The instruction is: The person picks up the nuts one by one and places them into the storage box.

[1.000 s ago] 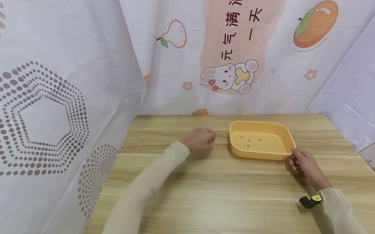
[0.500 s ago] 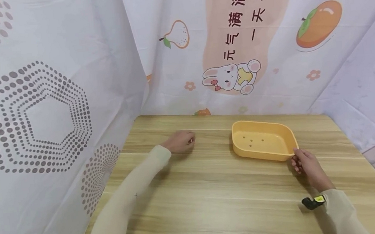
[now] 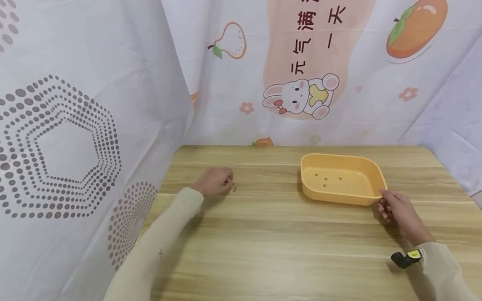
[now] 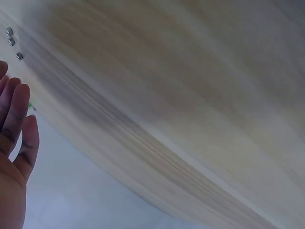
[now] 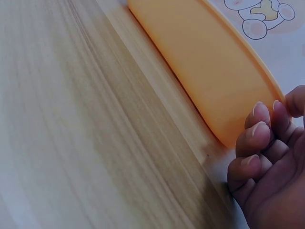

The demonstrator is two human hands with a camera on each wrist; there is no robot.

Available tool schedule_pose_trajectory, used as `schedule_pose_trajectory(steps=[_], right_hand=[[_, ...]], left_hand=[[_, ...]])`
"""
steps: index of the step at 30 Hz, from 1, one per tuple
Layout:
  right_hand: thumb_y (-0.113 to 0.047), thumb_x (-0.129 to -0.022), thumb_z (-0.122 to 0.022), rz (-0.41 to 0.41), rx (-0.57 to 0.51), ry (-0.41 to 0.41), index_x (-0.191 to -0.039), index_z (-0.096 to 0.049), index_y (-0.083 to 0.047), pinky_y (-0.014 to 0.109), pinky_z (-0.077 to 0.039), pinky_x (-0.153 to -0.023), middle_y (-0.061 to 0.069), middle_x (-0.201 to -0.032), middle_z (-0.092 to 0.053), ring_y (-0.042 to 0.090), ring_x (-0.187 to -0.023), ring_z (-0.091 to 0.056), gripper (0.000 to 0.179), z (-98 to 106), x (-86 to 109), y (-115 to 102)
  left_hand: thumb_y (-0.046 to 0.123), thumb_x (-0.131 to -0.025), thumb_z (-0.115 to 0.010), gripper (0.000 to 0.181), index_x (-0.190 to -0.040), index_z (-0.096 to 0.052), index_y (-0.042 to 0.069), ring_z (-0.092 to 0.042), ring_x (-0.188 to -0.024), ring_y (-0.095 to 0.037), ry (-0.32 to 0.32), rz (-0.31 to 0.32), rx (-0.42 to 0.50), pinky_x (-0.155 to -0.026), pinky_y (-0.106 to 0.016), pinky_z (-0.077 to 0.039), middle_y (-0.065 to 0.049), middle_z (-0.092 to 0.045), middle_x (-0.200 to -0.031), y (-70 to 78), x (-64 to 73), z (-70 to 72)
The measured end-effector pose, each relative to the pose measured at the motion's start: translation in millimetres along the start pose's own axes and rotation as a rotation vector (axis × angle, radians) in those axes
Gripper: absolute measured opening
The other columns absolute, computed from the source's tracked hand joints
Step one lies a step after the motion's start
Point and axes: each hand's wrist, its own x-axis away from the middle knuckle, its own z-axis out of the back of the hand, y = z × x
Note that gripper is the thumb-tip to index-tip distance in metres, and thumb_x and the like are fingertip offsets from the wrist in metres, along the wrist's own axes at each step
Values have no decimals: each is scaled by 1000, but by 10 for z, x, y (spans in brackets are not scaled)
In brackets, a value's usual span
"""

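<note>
Metal pieces (image 4: 11, 42) lie near left fingers (image 4: 18, 106); right fingers (image 5: 254, 138) pinch yellow tray (image 3: 350, 184).

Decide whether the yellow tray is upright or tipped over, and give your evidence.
Upright. In the head view, the yellow tray sits on the table with its open side up, its inside floor showing.
</note>
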Motion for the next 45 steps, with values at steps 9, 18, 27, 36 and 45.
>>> schedule_pose_trajectory(steps=[9,18,27,36,45], right_hand=[[-39,-110,-46,-14,10,2,-84,-55,-9,25,-45,-50,-3,-70,-58,9,-57,-52,41,24,-11,-11],[-40,-110,-45,-8,2,2,-83,-54,-10,24,-44,-50,-5,-69,-58,8,-56,-51,42,7,-7,7],[-41,-110,-46,-17,-10,6,-83,-54,-11,24,-44,-49,-4,-69,-58,8,-56,-51,41,5,-1,12],[-41,-110,-45,-12,10,5,-85,-53,-10,25,-44,-50,-4,-70,-58,8,-57,-51,41,3,-8,7],[-41,-110,-45,-23,29,11,-86,-52,-9,25,-44,-51,-5,-71,-58,9,-57,-51,41,-3,3,-16]], left_hand=[[20,-98,-71,19,-113,-72,9,-65,-87,-14,-74,27,-22,-78,-29,-55,-2,-68,-101,-42,19,-14],[14,-97,-71,8,-103,-74,10,-63,-84,-13,-64,-1,-19,-77,-30,-55,-1,-67,-97,2,0,-38],[19,-97,-74,10,-90,-69,14,-58,-76,-9,-53,-17,-17,-71,-29,-53,3,-64,-89,20,-25,-63],[20,-97,-73,10,-89,-69,15,-56,-76,-9,-89,25,-15,-71,-27,-52,5,-62,-88,43,-59,-57],[25,-98,-72,15,-88,-67,16,-51,-70,-8,-96,34,-14,-65,-25,-47,6,-57,-82,21,-116,-111]])
